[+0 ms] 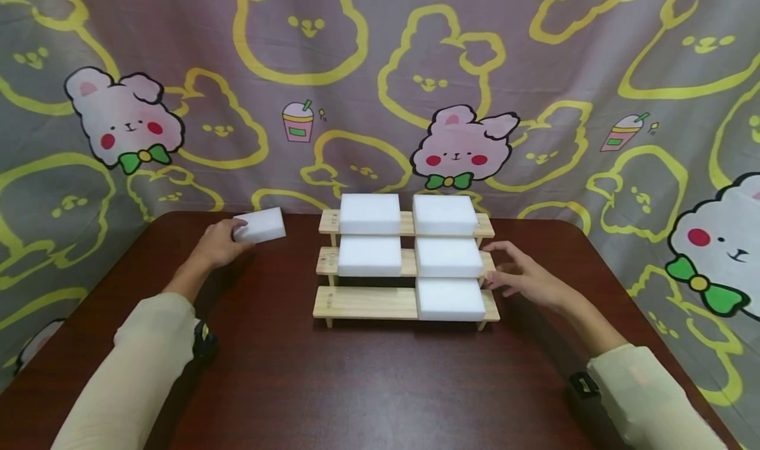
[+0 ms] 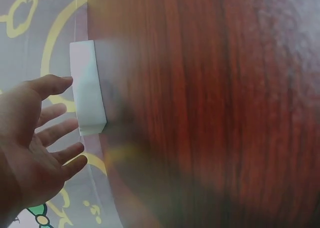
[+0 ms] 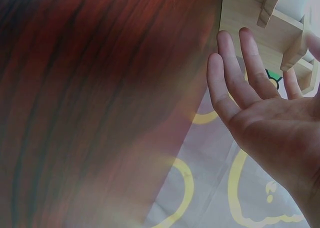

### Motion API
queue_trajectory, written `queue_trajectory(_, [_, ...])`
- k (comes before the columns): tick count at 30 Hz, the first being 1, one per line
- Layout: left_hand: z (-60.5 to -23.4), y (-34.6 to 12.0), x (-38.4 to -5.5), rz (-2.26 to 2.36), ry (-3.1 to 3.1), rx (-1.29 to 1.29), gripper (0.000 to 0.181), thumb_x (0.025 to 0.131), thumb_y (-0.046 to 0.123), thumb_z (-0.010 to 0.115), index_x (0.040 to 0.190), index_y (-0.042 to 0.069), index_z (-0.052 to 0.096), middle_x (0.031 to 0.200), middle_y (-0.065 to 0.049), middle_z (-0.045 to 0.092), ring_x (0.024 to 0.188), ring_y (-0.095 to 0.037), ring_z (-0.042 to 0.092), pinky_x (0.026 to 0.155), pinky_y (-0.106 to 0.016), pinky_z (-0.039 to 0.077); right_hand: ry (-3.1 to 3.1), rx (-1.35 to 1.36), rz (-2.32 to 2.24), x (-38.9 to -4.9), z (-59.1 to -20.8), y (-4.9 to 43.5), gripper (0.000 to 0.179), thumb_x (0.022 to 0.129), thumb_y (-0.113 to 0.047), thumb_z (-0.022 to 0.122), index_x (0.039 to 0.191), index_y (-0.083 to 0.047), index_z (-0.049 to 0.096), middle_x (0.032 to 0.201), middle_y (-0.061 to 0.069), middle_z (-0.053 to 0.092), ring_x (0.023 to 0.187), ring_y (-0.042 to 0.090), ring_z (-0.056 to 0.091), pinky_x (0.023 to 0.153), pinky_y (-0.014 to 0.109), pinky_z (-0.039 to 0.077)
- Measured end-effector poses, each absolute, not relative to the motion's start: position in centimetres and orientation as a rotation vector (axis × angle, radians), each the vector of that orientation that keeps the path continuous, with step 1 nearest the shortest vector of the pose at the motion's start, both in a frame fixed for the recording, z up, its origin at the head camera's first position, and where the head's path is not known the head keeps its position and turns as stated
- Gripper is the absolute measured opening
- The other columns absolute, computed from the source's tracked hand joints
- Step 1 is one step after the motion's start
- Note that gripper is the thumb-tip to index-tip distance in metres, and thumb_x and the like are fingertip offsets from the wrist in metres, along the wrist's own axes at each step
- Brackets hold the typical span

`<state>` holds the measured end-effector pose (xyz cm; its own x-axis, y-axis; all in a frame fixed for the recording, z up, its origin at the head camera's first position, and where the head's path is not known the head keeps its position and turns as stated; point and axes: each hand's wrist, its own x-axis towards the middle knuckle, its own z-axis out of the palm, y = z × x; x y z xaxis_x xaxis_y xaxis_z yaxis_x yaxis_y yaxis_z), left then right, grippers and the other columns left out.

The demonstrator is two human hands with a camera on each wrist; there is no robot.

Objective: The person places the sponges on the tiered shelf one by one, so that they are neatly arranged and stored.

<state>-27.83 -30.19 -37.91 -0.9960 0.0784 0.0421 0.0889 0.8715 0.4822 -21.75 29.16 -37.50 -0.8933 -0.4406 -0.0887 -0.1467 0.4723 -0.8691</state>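
Note:
At the table's back left lies a white foam block, also in the left wrist view as a pale block. My left hand is at its near left end, thumb and fingers spread and touching or almost touching it. A three-tier wooden display rack stands mid-table. My right hand is beside the rack's right end at the middle tier, its fingers extended. In the right wrist view the right hand shows loose fingers, one partly behind a rack leg; contact is unclear.
The top and middle tiers bear two white foam blocks each, such as the top left block; one block sits on the bottom tier's right side. The dark table ends at a patterned curtain.

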Motion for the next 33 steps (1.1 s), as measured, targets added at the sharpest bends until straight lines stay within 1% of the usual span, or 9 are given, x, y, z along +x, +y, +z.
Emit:
queue_trajectory(7, [-37.7, -30.3, -27.1, -0.719, -2.972, -0.191, 0.051, 0.095, 0.016, 0.071, 0.132, -0.015, 0.056, 0.126, -0.038, 0.057, 0.118, -0.054, 0.053, 0.099, -0.065, 0.042, 2.422, -0.51, -1.392, -21.8, -37.6, 29.2, 0.058, 0.105, -0.019, 0.061, 0.15, -0.003, 0.028, 0.115, 0.024, 0.066, 0.106, 0.035, 0.071, 0.084, 0.049, 0.057])
queue_trajectory(11, [-37.4, -30.0, -26.3, -0.722, -2.978, -0.185, 0.047, 0.095, 0.018, 0.071, 0.128, -0.013, 0.058, 0.122, -0.035, 0.061, 0.112, -0.051, 0.057, 0.095, -0.064, 0.044, 2.427, -0.511, -1.391, -21.8, -37.6, 29.2, 0.057, 0.105, -0.018, 0.06, 0.15, -0.002, 0.028, 0.114, 0.023, 0.066, 0.106, 0.034, 0.072, 0.084, 0.048, 0.057])
queue_trajectory(16, [-36.6, -29.4, -25.5, -0.716, -3.01, -0.186, 0.043, 0.097, 0.021, 0.07, 0.124, -0.011, 0.061, 0.107, -0.029, 0.068, 0.096, -0.044, 0.065, 0.083, -0.059, 0.049, 2.424, -0.511, -1.395, -21.7, -37.6, 29.2, 0.058, 0.105, -0.019, 0.06, 0.15, -0.003, 0.028, 0.113, 0.023, 0.067, 0.106, 0.034, 0.071, 0.084, 0.047, 0.057])
queue_trajectory(19, [-36.0, -29.2, -25.1, -0.736, -3.015, -0.2, 0.043, 0.098, 0.02, 0.07, 0.124, -0.012, 0.062, 0.103, -0.028, 0.07, 0.09, -0.04, 0.067, 0.077, -0.053, 0.052, 2.426, -0.512, -1.393, -21.7, -37.6, 29.2, 0.058, 0.105, -0.019, 0.06, 0.151, -0.003, 0.028, 0.113, 0.023, 0.067, 0.106, 0.034, 0.072, 0.083, 0.046, 0.057])
queue_trajectory(22, [-35.7, -29.2, -24.7, -0.75, -3.002, -0.23, 0.044, 0.097, 0.018, 0.071, 0.127, -0.014, 0.06, 0.108, -0.032, 0.067, 0.091, -0.041, 0.065, 0.076, -0.052, 0.052, 2.429, -0.515, -1.39, -21.8, -37.6, 29.2, 0.058, 0.105, -0.019, 0.06, 0.15, -0.002, 0.028, 0.113, 0.023, 0.067, 0.105, 0.034, 0.072, 0.083, 0.046, 0.057])
queue_trajectory(25, [-35.8, -29.5, -24.4, -0.737, -3.002, -0.264, 0.049, 0.096, 0.016, 0.073, 0.129, -0.015, 0.058, 0.117, -0.036, 0.061, 0.102, -0.047, 0.06, 0.084, -0.058, 0.051, 2.433, -0.513, -1.387, -21.7, -37.6, 29.2, 0.057, 0.105, -0.019, 0.06, 0.15, -0.002, 0.029, 0.113, 0.023, 0.067, 0.105, 0.034, 0.072, 0.084, 0.047, 0.057])
queue_trajectory(29, [-36.3, -30.1, -24.4, -0.719, -3.03, -0.294, 0.058, 0.093, 0.019, 0.078, 0.133, -0.016, 0.056, 0.128, -0.038, 0.057, 0.116, -0.052, 0.053, 0.096, -0.066, 0.044, 2.423, -0.518, -1.393, -21.7, -37.6, 29.2, 0.057, 0.105, -0.019, 0.06, 0.15, -0.002, 0.028, 0.113, 0.023, 0.068, 0.105, 0.034, 0.072, 0.083, 0.047, 0.056])
queue_trajectory(30, [-36.4, -30.2, -24.4, -0.722, -3.038, -0.302, 0.06, 0.092, 0.02, 0.079, 0.134, -0.016, 0.055, 0.129, -0.038, 0.057, 0.116, -0.051, 0.053, 0.097, -0.066, 0.044, 2.423, -0.518, -1.393, -21.7, -37.6, 29.2, 0.057, 0.105, -0.019, 0.06, 0.15, -0.002, 0.028, 0.113, 0.023, 0.068, 0.105, 0.034, 0.072, 0.083, 0.047, 0.056])
queue_trajectory(33, [-36.8, -30.5, -24.5, -0.728, -3.066, -0.321, 0.064, 0.089, 0.023, 0.082, 0.133, -0.015, 0.055, 0.13, -0.038, 0.056, 0.11, -0.048, 0.054, 0.095, -0.065, 0.045, 2.419, -0.52, -1.4, -21.7, -37.7, 29.2, 0.058, 0.105, -0.019, 0.06, 0.15, -0.002, 0.028, 0.113, 0.022, 0.068, 0.105, 0.034, 0.072, 0.083, 0.047, 0.056])
